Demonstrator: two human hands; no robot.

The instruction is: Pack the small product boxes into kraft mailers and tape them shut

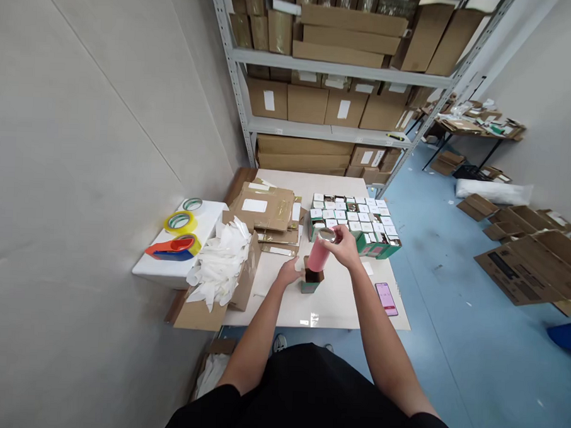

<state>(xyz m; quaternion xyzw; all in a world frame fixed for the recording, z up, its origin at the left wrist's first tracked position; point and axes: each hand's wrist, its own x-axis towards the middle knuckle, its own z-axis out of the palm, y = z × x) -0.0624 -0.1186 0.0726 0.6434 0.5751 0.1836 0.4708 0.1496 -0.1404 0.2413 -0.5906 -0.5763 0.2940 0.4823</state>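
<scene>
My right hand (pixel 344 247) is closed around the upper part of a pink cylindrical bottle or tumbler (pixel 318 256) with a silvery top. It is held tilted, its lower end over the mouth of a small green cardboard box (pixel 311 284). That box stands upright on the white table (pixel 281 311) with its top open and a dark inside. On the box's left side is my left hand (pixel 288 272), thumb and fingers apart. Its thumb reaches the box's edge; whether it presses on the box I cannot tell.
Rows of small white-topped boxes (pixel 354 217) stand at the back right. Flattened cardboard (pixel 262 206) lies at the back left, beside a carton of white paper (pixel 220 261). Tape rolls (pixel 180 222) and a tape dispenser (pixel 175 247) sit left. A phone (pixel 386 299) lies right. Shelving (pixel 339 68) rises behind.
</scene>
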